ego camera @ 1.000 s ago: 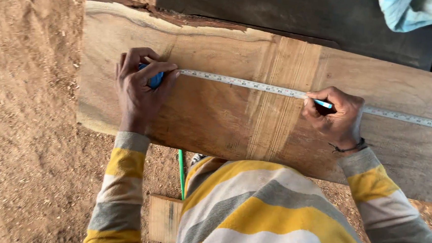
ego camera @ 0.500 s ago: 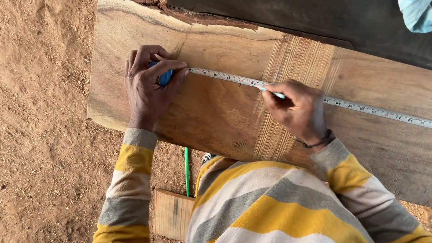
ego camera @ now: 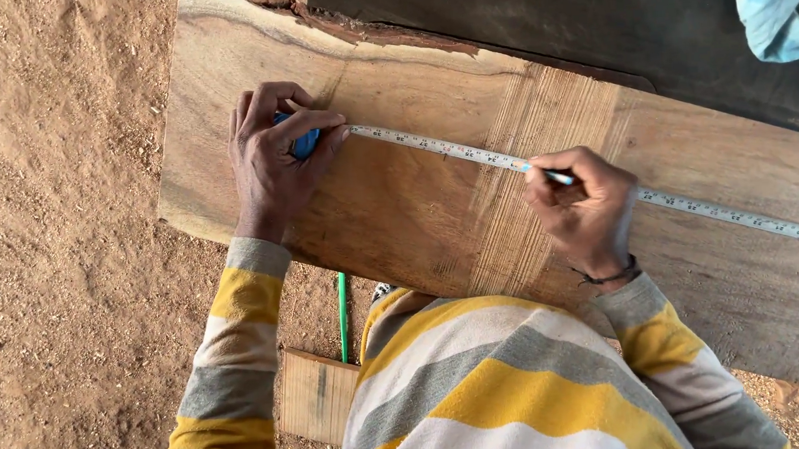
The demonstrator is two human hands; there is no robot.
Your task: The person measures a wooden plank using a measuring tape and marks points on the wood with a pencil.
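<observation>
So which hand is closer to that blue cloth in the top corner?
Right. The right hand sits mid-plank on the tape, below-left of the blue cloth; the left hand is at the plank's far end.

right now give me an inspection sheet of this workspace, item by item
surface: broad brown wooden plank with a rough bark edge, lying over sandy ground.
job's things: white tape measure blade stretched along the plank; blue tape case; light blue pencil, tip at the blade.
clutter: small wooden offcut and thin green rod on the ground.
grippers: left hand presses the case down; right hand grips the pencil.
cables: nothing seen.
surroundings: dark board behind; pale blue cloth at the top right.
</observation>
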